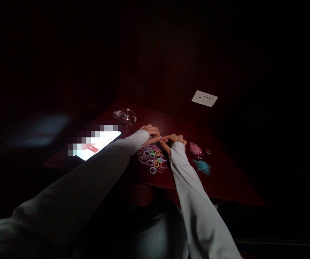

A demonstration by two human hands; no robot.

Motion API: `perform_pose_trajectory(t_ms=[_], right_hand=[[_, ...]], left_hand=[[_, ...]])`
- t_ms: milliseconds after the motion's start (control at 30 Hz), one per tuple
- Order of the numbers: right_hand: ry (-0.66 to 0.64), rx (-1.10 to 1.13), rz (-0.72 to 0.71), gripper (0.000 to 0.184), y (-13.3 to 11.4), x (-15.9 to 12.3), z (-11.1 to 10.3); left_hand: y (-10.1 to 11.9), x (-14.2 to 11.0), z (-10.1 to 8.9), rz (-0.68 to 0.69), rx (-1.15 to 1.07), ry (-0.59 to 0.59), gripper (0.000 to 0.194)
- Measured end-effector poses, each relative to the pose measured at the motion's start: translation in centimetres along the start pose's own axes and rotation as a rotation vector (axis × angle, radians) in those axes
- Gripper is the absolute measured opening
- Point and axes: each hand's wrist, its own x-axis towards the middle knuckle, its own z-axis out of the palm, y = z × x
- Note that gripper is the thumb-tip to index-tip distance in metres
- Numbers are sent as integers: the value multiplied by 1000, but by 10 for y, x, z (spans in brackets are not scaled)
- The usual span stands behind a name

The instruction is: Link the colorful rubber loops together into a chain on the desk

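Observation:
My left hand [151, 131] and my right hand [174, 139] meet fingertip to fingertip above a heap of small coloured elastic rings [152, 157] on a dark red table [225, 180]. Both hands have their fingers curled into a pinch. What they pinch is too small and dim to name. Pale long sleeves cover both arms down to the wrists.
A lit phone [98, 145] lies left of my left arm. A small clear glass jar [127, 114] stands at the back of the table. Pink bands [195, 148] and blue bands [202, 166] lie in separate small piles on the right. A white wall socket [205, 98] shows behind. The room is dark.

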Motion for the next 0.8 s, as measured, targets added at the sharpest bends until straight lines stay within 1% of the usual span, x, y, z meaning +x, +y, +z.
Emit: perform_pose_trajectory(t_ms=[100, 233, 367, 500, 633, 800], right_hand=[[-2, 17, 0, 31, -2, -1, -2], [-1, 58, -27, 30, -10, -6, -11], [5, 74, -19, 31, -15, -9, -16], [-5, 71, -12, 32, -13, -9, -13], [-81, 47, -8, 34, -6, -8, -7], [-86, -20, -14, 39, -6, -4, -5]], left_hand=[[-3, -1, 2, 28, 1, -7, 27], [-6, -1, 2, 50, -22, 3, 27], [-8, -1, 2, 55, -22, 7, 26], [-6, 0, 1, 49, -28, 7, 25], [-3, 0, -1, 50, -59, 18, 25], [-1, 1, -8, 74, -104, -58, 30]])
